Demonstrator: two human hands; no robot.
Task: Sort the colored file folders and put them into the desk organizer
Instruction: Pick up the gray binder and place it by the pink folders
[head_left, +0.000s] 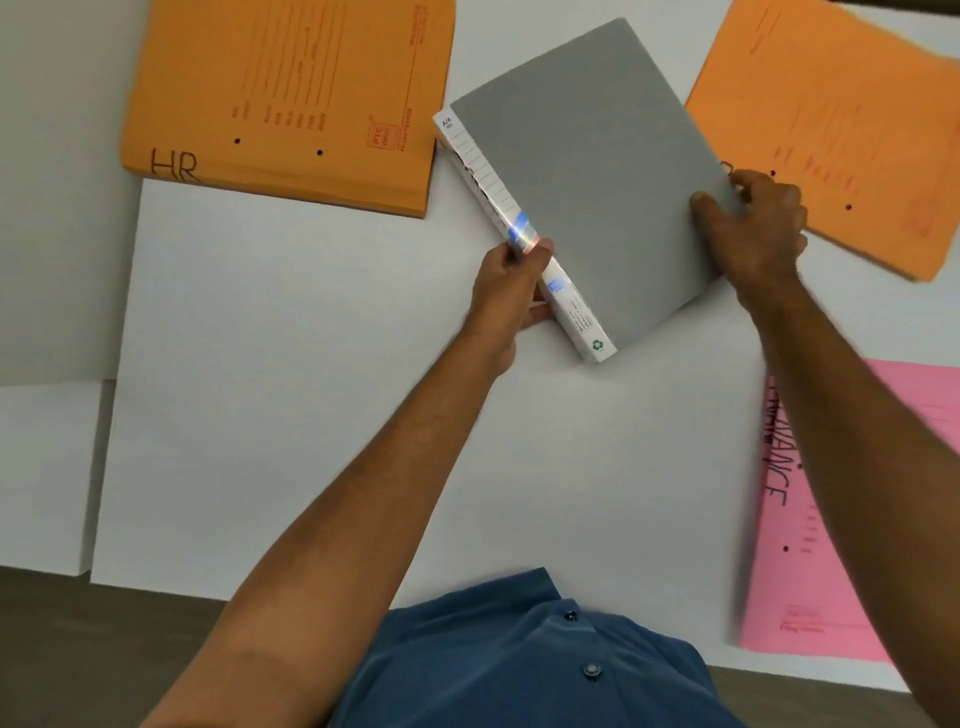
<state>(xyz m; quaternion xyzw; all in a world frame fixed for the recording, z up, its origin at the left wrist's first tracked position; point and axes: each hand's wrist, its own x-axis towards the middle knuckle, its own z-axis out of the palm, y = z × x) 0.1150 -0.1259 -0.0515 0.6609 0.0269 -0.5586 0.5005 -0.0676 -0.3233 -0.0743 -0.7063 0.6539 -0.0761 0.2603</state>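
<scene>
A grey binder-like folder (592, 171) with a white labelled spine lies tilted over the middle of the white table, held by both hands. My left hand (511, 288) grips the spine near its lower end. My right hand (753, 223) clasps the opposite, right edge. A thick stack of orange folders marked "HR" (291, 98) lies at the far left. Another orange folder (841, 130) lies at the far right, partly under the grey one and my right hand. A pink folder marked "FINANCE" (810, 519) lies at the near right, partly behind my right forearm. No desk organizer is in view.
The white table surface (270, 364) spreads between the folders, made of several white panels with visible seams. Its near edge (156, 587) gives way to a dark floor. My blue buttoned shirt (519, 660) fills the bottom centre.
</scene>
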